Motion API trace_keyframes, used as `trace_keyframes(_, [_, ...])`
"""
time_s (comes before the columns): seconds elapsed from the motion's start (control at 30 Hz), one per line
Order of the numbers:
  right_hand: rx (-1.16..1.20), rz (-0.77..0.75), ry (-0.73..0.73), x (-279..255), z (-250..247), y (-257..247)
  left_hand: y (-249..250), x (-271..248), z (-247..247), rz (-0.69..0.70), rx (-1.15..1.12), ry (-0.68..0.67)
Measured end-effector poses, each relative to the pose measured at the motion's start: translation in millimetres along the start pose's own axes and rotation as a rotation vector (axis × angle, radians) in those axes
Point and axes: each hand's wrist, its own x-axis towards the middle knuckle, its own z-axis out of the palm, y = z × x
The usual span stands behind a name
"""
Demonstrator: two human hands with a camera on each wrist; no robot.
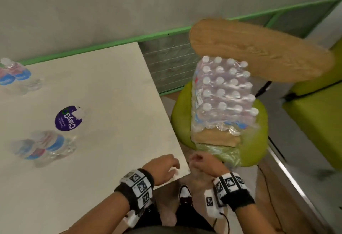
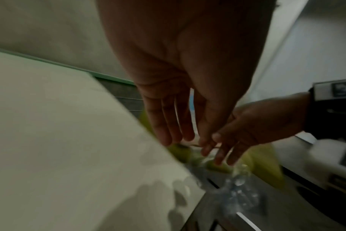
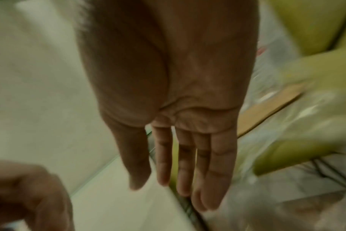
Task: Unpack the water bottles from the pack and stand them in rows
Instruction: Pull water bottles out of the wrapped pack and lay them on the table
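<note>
A shrink-wrapped pack of water bottles (image 1: 224, 95) with white caps leans on a green stool (image 1: 257, 141) to the right of the white table (image 1: 114, 89). Two bottles (image 1: 44, 146) stand at the table's left front, two more bottles (image 1: 13, 72) at its far left. My left hand (image 1: 164, 167) hovers over the table's near right corner with straight, relaxed fingers (image 2: 168, 125) and holds nothing. My right hand (image 1: 203, 161) is just off that corner, below the pack's torn wrap, also empty with straight fingers (image 3: 186, 164).
A purple round sticker (image 1: 68, 118) lies on the table. A wooden chair back (image 1: 262, 50) stands behind the pack, and a green seat (image 1: 314, 115) is at the right. Crumpled clear plastic (image 2: 239, 192) shows below the hands.
</note>
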Motion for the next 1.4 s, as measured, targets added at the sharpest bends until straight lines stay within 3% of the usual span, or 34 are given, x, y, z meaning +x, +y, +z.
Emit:
trace_keyframes(0.07, [0.128, 0.068, 0.249, -4.6, -40.8, 27.7, 38.1, 40.2, -7.0, 0.058, 0.035, -0.021])
trace_keyframes(0.2, [0.385, 0.185, 0.632, -10.6, -102.9, 54.6, 91.5, 104.3, -25.0, 0.108, 0.037, 0.106])
trace_keyframes(0.37, [0.47, 0.3, 0.764, 3.2, -131.3, 52.6, 114.2, 140.9, -34.0, 0.065, 0.011, 0.135])
trace_keyframes(0.63, [0.497, 0.388, 0.943, 23.1, -125.3, 48.9, 104.1, 134.4, -28.5, 0.032, 0.005, 0.119])
trace_keyframes(0.87, [0.235, 0.35, 0.961, 17.9, -114.1, 50.9, 95.5, 126.3, -32.0, 0.021, -0.062, 0.142])
trace_keyframes(1.13, [0.398, 0.231, 0.981, 0.8, -121.2, 59.2, 95.7, 129.5, -31.7, 0.025, -0.113, 0.131])
trace_keyframes(1.27, [0.456, 0.154, 0.845, -11.2, -118.8, 72.1, 97.6, 128.9, -32.5, 0.026, -0.182, 0.112])
trace_keyframes(1.4, [0.601, 0.068, 0.455, -28.0, -99.1, 74.8, 102.9, 126.6, -32.7, 0.008, -0.329, 0.137])
